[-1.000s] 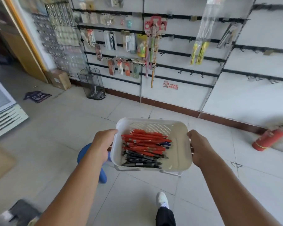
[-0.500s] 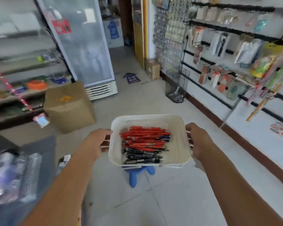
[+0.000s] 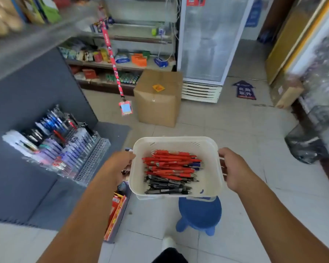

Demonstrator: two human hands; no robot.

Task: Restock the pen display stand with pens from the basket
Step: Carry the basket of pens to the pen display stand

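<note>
The left hand [image 3: 122,166] and right hand [image 3: 234,169] grasp opposite side rims of the white plastic basket [image 3: 208,179], fingers curled round them. A heap of red and black pens [image 3: 170,168] lies inside. The clear tiered pen display stand [image 3: 59,147] is left of the basket, a round blue plastic stool [image 3: 199,213] beneath it, and a brown cardboard box [image 3: 158,99] beyond it.

Two hands, the left hand [image 3: 122,166] and the right hand [image 3: 234,168], are holding one white basket [image 3: 175,143]. Red pens [image 3: 171,164] are lying in it in a pile too overlapped to count, more than ten, with fewer black pens [image 3: 165,186] and at least one blue pen [image 3: 197,164]. One pen display stand [image 3: 65,147], one cardboard box [image 3: 158,99], one blue stool [image 3: 199,213] and one glass-door fridge [image 3: 207,44] are standing around.
</note>
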